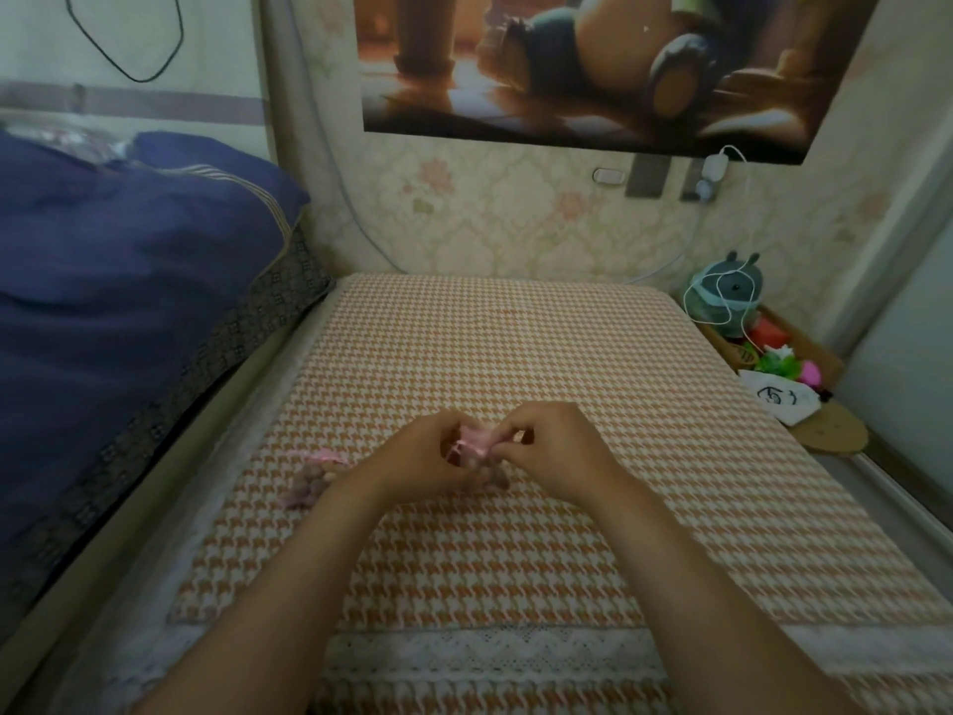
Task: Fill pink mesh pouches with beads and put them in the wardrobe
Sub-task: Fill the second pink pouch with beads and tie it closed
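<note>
A pink mesh pouch [475, 442] is held between both hands over the orange houndstooth mat [515, 353]. My left hand [420, 459] grips its left side and my right hand [554, 448] pinches its gathered top and ribbon. Beads show dimly through the mesh below my fingers. A second pink mesh pouch [314, 479], filled with brownish beads and tied with a pink ribbon, lies on the mat just left of my left wrist.
A dark blue quilt [129, 281] covers the bed at the left. At the right stands a wooden tray [784, 353] with a plush toy, a white cable and small colourful items. A poster hangs on the wallpapered wall behind.
</note>
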The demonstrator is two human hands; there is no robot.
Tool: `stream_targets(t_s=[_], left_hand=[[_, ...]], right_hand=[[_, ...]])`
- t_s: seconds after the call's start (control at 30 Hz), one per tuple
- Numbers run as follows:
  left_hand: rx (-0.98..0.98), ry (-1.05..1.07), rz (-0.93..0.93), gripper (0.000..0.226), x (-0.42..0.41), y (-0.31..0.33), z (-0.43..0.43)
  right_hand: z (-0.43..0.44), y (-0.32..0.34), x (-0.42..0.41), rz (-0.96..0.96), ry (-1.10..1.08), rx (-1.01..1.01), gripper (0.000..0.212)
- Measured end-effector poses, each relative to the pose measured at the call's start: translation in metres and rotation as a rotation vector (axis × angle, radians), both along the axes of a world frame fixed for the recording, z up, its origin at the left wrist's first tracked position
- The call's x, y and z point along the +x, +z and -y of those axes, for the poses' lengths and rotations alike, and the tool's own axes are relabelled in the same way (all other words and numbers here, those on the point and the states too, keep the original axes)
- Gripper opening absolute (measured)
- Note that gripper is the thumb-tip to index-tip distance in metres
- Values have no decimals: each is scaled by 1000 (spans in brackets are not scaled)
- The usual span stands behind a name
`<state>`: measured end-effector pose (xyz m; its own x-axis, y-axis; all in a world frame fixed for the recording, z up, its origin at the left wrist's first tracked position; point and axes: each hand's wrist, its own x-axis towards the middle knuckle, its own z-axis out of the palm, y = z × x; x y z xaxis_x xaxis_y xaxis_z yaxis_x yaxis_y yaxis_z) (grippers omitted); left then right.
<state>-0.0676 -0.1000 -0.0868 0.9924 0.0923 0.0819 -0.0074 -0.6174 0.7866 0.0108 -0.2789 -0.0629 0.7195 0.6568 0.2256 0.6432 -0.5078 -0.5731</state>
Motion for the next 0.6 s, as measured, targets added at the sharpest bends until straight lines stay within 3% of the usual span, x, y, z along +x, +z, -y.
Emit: stream_targets(t_s=[0.17,0.3,0.6], left_hand=[[10,-5,25,32,-15,-8,-6],[58,23,11,34,-18,-15,-11],[111,-8,-28,32,-10,-10,-4]], right_hand=[[-5,0,-15,8,23,-22,3],[-4,-5,-19,116,40,-120,23],[-11,-11,-15,170,81,-253,21]])
